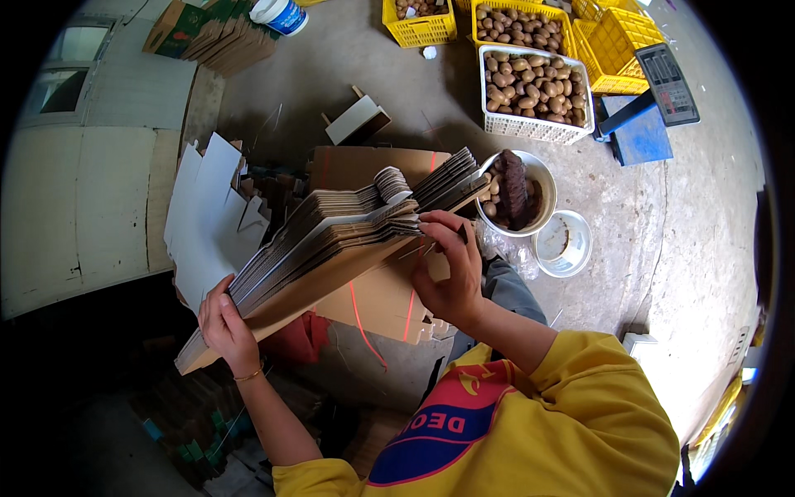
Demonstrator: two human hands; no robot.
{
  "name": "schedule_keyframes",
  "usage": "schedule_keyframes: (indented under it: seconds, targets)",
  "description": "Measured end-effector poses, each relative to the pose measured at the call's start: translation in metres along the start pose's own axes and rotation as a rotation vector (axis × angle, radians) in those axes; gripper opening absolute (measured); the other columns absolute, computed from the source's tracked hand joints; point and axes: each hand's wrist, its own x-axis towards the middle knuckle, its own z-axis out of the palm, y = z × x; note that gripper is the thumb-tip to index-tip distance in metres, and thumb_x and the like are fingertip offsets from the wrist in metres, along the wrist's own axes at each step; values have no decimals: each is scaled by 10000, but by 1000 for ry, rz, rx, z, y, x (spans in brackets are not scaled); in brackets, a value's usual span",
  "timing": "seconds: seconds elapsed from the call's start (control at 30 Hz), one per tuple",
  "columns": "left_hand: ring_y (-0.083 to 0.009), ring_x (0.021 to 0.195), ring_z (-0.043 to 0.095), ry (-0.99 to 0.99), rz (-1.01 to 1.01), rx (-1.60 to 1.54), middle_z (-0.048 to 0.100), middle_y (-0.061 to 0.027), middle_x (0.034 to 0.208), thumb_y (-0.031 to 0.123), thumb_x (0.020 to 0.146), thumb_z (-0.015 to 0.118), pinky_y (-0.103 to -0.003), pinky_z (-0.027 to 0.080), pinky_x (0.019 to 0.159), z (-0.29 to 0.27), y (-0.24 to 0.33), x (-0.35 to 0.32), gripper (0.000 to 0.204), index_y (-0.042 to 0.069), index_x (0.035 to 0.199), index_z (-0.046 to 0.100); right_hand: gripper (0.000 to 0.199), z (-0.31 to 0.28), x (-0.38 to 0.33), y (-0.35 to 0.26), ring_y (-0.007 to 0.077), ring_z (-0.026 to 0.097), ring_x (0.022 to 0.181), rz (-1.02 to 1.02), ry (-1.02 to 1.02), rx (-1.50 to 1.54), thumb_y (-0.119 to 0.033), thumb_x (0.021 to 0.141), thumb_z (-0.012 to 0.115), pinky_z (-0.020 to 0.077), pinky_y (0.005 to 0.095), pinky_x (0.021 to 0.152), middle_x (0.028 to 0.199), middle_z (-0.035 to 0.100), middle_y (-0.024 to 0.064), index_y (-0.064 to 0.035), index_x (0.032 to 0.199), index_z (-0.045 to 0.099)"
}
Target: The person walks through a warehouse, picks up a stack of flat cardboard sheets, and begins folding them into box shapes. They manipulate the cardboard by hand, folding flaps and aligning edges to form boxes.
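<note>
Nearest my view, a tilted stack of flattened cardboard (327, 244) lies across the middle and blocks part of a strapped cardboard bundle (373, 308) beneath; past its upper end I make out a white bucket (550, 192) and, farther off, a white crate (534, 128) of brown fruit (534, 85). The left hand (228, 330) grips the stack's lower end — the right hand (454, 273) has its fingers curled, touching the upper end, though I can't tell whether they pinch it.
</note>
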Motion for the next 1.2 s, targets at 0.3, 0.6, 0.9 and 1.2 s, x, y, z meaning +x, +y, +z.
schedule_keyframes:
  seconds: [0.3, 0.6, 0.9, 1.2]
  targets:
    - [-256, 897, 578, -41, 2, 23, 636, -132, 976, 174, 957, 360, -336, 417, 835, -3, -2, -4, 326, -9, 1025, 621, 608, -3, 8, -5, 289, 523, 848, 87, -43, 21, 52, 653, 614, 463, 330, 706, 1024, 485, 169, 2, 1244, 479]
    - [-269, 861, 563, -1, -2, 11, 639, -106, 928, 153, 924, 372, -353, 398, 828, 0, 1, -4, 309, 22, 981, 646, 628, 3, -5, -1, 294, 520, 911, 47, -8, -7, 75, 628, 605, 465, 334, 729, 1078, 459, 169, 3, 1241, 486]
    - [-271, 860, 563, 5, -4, 28, 636, -110, 922, 149, 923, 374, -351, 397, 826, -1, 4, -6, 304, 21, 975, 645, 566, 3, -4, 0, 337, 541, 967, 33, 31, 66, 71, 615, 618, 473, 358, 812, 1155, 473, 197, -10, 1159, 484]
    - [-274, 842, 559, 10, 6, 10, 633, -116, 912, 145, 920, 376, -354, 398, 817, 0, 3, -6, 301, 17, 969, 644, 507, -2, 2, 0, 333, 549, 963, 14, 10, 75, 60, 624, 610, 478, 362, 815, 1116, 497, 190, -12, 1112, 494]
